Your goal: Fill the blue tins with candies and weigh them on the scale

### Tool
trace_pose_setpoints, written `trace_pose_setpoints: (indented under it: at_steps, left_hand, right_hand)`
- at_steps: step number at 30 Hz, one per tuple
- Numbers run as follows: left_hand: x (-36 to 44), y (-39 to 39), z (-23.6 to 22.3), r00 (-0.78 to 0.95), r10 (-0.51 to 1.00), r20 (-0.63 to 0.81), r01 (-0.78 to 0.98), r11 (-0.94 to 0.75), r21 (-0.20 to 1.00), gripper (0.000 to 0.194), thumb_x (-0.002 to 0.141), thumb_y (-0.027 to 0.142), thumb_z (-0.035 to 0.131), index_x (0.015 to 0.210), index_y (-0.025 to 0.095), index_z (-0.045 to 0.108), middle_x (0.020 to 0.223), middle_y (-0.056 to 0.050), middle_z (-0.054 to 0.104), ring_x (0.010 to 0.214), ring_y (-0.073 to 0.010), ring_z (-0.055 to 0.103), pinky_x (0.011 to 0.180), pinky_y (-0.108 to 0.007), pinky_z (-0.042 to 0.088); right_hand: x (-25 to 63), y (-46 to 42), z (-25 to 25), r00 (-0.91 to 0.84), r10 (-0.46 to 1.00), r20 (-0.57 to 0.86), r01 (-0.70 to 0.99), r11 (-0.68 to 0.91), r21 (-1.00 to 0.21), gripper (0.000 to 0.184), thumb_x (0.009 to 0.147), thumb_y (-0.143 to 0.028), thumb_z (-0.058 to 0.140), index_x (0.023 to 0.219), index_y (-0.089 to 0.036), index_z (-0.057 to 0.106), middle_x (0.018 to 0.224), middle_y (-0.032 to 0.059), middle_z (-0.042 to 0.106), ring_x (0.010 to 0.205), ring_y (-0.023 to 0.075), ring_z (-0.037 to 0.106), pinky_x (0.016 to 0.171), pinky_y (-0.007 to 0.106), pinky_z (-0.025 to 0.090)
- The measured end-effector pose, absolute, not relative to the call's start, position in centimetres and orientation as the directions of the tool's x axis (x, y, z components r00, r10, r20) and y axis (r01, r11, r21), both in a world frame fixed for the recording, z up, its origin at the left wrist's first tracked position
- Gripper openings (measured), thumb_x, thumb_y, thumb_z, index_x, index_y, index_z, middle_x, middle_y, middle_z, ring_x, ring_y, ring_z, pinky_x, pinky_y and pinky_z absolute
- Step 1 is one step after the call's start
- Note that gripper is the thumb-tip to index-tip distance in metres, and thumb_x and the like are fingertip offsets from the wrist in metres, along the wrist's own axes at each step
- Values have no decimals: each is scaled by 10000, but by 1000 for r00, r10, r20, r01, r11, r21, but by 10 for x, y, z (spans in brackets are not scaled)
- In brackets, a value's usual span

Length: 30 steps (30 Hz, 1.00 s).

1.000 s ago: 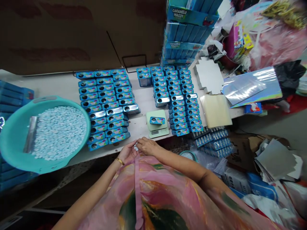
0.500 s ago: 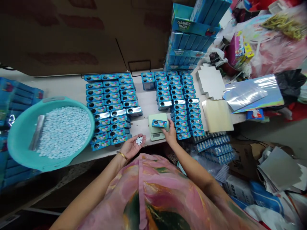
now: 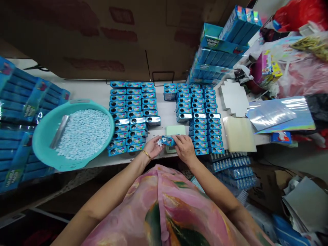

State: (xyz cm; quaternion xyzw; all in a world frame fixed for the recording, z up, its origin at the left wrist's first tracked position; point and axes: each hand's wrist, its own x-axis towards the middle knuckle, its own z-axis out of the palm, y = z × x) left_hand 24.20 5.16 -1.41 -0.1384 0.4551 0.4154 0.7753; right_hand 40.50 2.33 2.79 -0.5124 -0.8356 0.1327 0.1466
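Gripping a slim, round-cornered tin with right fingers, left fingers loosely cupped under pale rounded pellets.

The teal basin is smooth plastic with a low sheen. Inside it, a scoop of bright, bare metal lies against matt, chalky-looking pellets. To the basin's right, the slim boxes are glossy, perhaps coated card or tin, too small to be sure. Far right of the basin, a mirror-like sheet gleams past a dull, smooth cream stack.
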Motion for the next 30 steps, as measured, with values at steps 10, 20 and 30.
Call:
trace_pose_setpoints:
  at_steps: [10, 20, 30]
  left_hand:
    - [246, 51, -19, 267, 490, -830, -760, 637, 132, 187, 799, 134, 430, 683, 92, 571, 601, -73, 601, 577, -148, 593, 543, -275, 514]
    - [217, 37, -21, 213, 462, -861, -757, 635, 154, 173, 802, 151, 432, 808, 96, 596, 673, -101, 624, 635, -160, 616, 534, -257, 523]
    - [214, 0, -14, 329, 402, -854, -686, 724, 77, 220, 827, 109, 358, 788, 83, 573, 713, -93, 639, 662, -146, 621, 658, -284, 520]
  right_hand:
    - [415, 20, 17, -379, 915, 136, 796, 397, -456, 407, 792, -149, 414, 1193, -214, 446, 1112, 68, 532, 1029, 223, 419, 887, 405, 309]
    - [429, 43, -62, 27, 1000, -14, 427, -24, -904, 304, 750, -235, 452, 1047, -168, 454, 951, 47, 555, 876, 157, 533, 776, 310, 438]
    - [373, -6, 8, -583, 812, 28, 701, 521, -487, 306, 798, -181, 441, 1102, -190, 480, 1058, 77, 517, 931, 189, 456, 796, 327, 406]
